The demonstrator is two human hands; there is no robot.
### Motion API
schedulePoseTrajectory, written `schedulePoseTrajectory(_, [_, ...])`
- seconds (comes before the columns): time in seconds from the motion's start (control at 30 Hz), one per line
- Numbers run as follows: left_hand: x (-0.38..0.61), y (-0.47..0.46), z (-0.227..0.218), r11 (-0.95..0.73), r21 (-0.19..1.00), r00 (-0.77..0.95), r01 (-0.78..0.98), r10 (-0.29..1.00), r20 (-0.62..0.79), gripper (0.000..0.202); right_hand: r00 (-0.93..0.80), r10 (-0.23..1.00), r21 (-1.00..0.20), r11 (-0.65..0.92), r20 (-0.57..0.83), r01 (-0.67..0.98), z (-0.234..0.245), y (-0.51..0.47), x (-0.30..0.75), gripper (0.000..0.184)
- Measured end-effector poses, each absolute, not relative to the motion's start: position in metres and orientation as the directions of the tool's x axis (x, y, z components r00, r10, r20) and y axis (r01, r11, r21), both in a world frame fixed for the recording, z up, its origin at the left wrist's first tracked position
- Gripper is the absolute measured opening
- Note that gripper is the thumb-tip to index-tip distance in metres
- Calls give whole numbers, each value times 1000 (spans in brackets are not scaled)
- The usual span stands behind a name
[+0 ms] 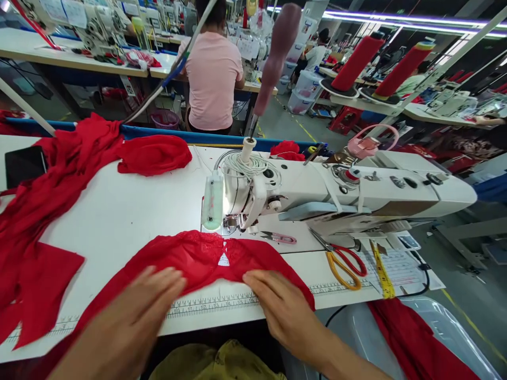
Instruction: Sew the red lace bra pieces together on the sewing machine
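Two bare hands lie flat on a red lace garment piece (206, 258) at the near edge of the white sewing table (130, 211). Left hand (134, 311): fingers (166, 279) extended, only slightly spread, palm down, pressing the cloth; nothing gripped. Right hand (285, 306): fingers (257, 279) also straight and close together, tips resting on the lower hem of the fabric; nothing pinched that can be seen.

Garment piece spreads between and under both sets of fingertips, its lace centre with a small triangular opening just beyond them, directly before the presser foot of the sewing machine (336, 192). A printed ruler strip (214, 305) along the table edge shows between the two hands.

Beside the machine, right of the fabric: pink thread snips (281, 238), scissors with red and yellow handles (344, 261), a yellow tape measure (382, 272). Loose red fabric (59, 190) is heaped at table left, apart from the hands. More red cloth sits in a clear bin (447, 327) at lower right. A person in a pink shirt (214, 74) sits at the next bench, back turned.
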State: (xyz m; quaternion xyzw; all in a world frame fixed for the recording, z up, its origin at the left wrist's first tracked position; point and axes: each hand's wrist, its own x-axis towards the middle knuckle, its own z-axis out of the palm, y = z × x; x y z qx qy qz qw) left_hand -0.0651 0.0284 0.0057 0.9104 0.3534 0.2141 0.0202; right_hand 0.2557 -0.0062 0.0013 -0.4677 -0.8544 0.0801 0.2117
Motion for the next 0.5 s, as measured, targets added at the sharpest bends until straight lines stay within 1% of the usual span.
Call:
schedulePoseTrajectory(0.03, [-41, 36, 0, -807, 201, 719, 555, 587, 371, 55, -499, 825, -356, 564, 264, 745, 0, -8, 251, 51])
schedulePoseTrajectory(0.07, [-19, 45, -7, -839, 220, 746, 497, 543, 385, 50, -507, 829, -349, 559, 235, 752, -2, -9, 247, 55])
schedulePoseTrajectory(0.1, [0, 55, -16, -863, 230, 763, 450, 506, 402, 43, -492, 846, -306, 534, 208, 788, -6, -9, 246, 55])
schedulePoseTrajectory(0.13, [14, 64, -24, -857, 258, 766, 446, 515, 384, 36, -450, 873, -233, 485, 188, 843, -11, -7, 248, 54])
schedulePoseTrajectory(0.2, [28, 75, -38, -847, 306, 781, 435, 524, 340, 34, -322, 931, -59, 336, 171, 940, -20, -1, 264, 46])
schedulePoseTrajectory(0.27, [26, 75, -46, -834, 334, 788, 439, 536, 304, 36, -190, 966, 91, 177, 178, 980, -24, 5, 288, 37])
schedulePoseTrajectory(0.33, [16, 67, -47, -836, 327, 789, 441, 534, 303, 38, -98, 970, 194, 54, 224, 979, -22, 10, 311, 35])
schedulePoseTrajectory(0.37, [11, 61, -45, -841, 316, 789, 439, 529, 312, 39, -85, 962, 212, 29, 259, 977, -18, 12, 319, 35])
schedulePoseTrajectory(0.4, [8, 56, -42, -845, 306, 787, 439, 526, 323, 40, -102, 949, 198, 43, 299, 979, -14, 13, 322, 35])
schedulePoseTrajectory(0.43, [6, 52, -38, -841, 304, 776, 446, 533, 336, 40, -145, 931, 150, 99, 336, 984, -10, 15, 321, 36])
schedulePoseTrajectory(0.5, [10, 47, -30, -817, 329, 731, 473, 573, 371, 34, -272, 883, -28, 305, 384, 952, -5, 20, 307, 41])
